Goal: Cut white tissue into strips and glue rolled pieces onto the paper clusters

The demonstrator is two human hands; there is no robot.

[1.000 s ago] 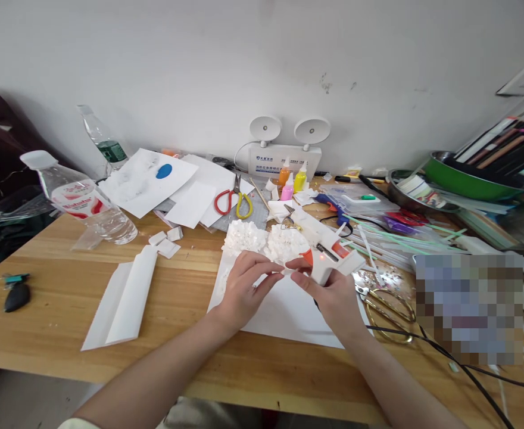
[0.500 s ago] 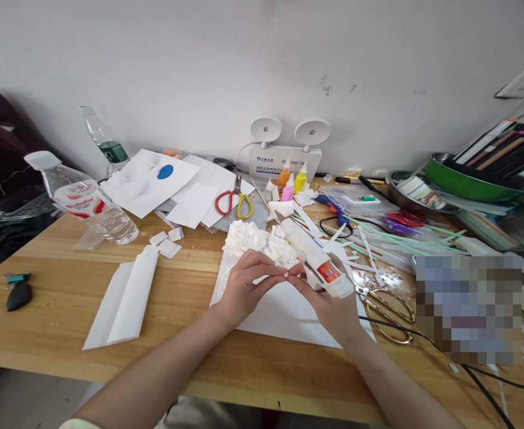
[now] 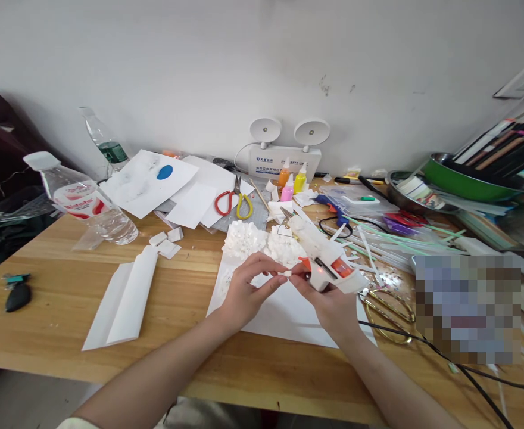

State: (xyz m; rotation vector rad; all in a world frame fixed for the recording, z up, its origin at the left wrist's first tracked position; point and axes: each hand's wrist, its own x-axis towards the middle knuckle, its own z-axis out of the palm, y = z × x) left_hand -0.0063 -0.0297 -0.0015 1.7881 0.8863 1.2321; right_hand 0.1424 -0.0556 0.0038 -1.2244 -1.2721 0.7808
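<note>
My left hand (image 3: 248, 289) pinches a tiny white piece (image 3: 287, 273) between thumb and fingertips, above a white sheet of paper (image 3: 273, 313). My right hand (image 3: 333, 304) is wrapped round a white hot glue gun (image 3: 322, 250) with orange parts, its nozzle pointing away and to the left. The right thumb and index finger meet the same small piece from the other side. Just beyond my hands, two crumpled white clumps (image 3: 245, 238) rest on the far part of the sheet. Most of the glue gun's handle is hidden by my palm.
At the left lie a folded paper (image 3: 125, 298) and a water bottle (image 3: 94, 205). Red-and-yellow-handled scissors (image 3: 235, 199) and small paint bottles (image 3: 287, 187) sit behind. Gold-handled scissors (image 3: 389, 316), a black cable (image 3: 405, 329) and a blue glue gun (image 3: 333, 207) crowd the right.
The glue gun has turned in my right hand and shifted slightly right, showing its orange trigger. The small white piece between my fingertips shows more clearly. My left hand has barely moved.
</note>
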